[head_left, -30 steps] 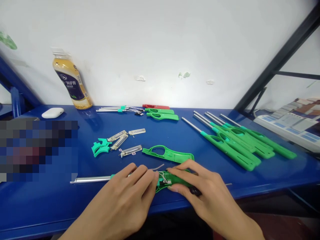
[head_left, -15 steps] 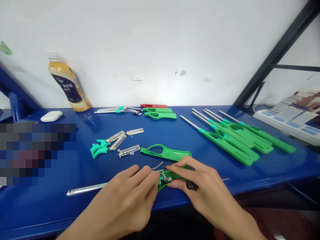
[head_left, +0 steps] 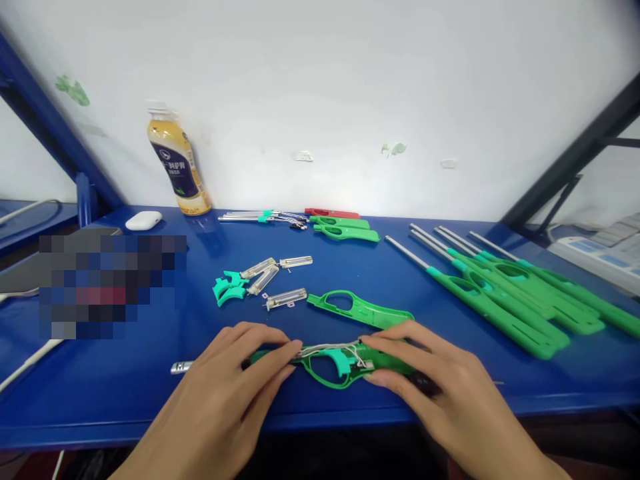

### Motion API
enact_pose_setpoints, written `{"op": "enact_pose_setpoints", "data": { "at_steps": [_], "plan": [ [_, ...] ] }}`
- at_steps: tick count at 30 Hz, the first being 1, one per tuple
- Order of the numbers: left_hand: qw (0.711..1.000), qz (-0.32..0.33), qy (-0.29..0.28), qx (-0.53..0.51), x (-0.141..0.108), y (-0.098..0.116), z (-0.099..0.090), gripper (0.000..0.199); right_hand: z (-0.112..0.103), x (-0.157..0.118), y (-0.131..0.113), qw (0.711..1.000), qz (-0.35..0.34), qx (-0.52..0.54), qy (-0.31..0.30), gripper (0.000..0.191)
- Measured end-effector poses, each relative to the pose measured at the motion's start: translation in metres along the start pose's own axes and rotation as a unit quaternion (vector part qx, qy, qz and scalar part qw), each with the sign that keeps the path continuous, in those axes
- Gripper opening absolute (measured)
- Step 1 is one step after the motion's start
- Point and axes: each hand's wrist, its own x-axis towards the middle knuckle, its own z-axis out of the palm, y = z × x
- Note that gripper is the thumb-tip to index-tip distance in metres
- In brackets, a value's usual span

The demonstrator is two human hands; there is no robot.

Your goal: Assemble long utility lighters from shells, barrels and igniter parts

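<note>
Two hands (head_left: 235,367): on one open green plastic lighter shell (head_left: 320,381), near the blue table's (head_left: 280,403) front edge.
Left hand: thumb and fingers pinched at the shell's neck, beside thin pale wires (head_left: 330,347).
Right hand (head_left: 445,377): thumb and fingers closed on the handle end; dark object (head_left: 425,384) beneath, mostly hidden.
Inside shell: curved turquoise plastic piece (head_left: 343,362).
Just beyond: green plastic half-shell (head_left: 373,313).
Farther right: green lighters with silver tubes (head_left: 493,313).

a yellow bottle (head_left: 181,163) with a dark label stands near a white case (head_left: 144,221) on the blue tabletop (head_left: 210,407) (the bottle's cap is pale).
</note>
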Motion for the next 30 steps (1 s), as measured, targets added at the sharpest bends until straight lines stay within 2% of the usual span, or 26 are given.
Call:
{"op": "enact_pose_setpoints", "data": {
  "at_steps": [4,9,12,16,20,25,30],
  "plan": [
    [0.999,-0.002,0.010,-0.033,0.006,0.004,0.003,0.032,0.000,0.001,0.000,1.000,-0.009,-0.004,0.000,0.029],
    [1.000,-0.001,0.011,-0.020,0.011,0.009,0.010,0.029,-0.002,0.002,-0.002,0.999,-0.031,-0.034,-0.020,0.048],
    [0.999,0.020,-0.015,-0.022,0.012,0.010,0.014,0.037,-0.003,0.003,-0.003,0.997,-0.042,-0.047,-0.034,0.044],
    [0.999,0.030,-0.015,-0.038,0.012,0.010,0.016,0.041,-0.003,0.001,-0.003,0.998,-0.040,-0.043,-0.035,0.036],
    [0.998,0.010,-0.013,-0.062,0.013,0.011,0.016,0.038,-0.001,0.000,-0.002,0.998,-0.047,-0.034,-0.019,0.034],
    [0.994,-0.029,-0.037,-0.101,0.020,0.018,0.016,0.032,-0.001,0.000,-0.002,0.998,-0.046,-0.033,-0.019,0.034],
    [0.995,-0.017,-0.012,-0.093,0.026,0.022,0.021,0.023,-0.001,-0.001,-0.003,0.999,-0.041,-0.025,-0.020,0.034]
  ]
}}
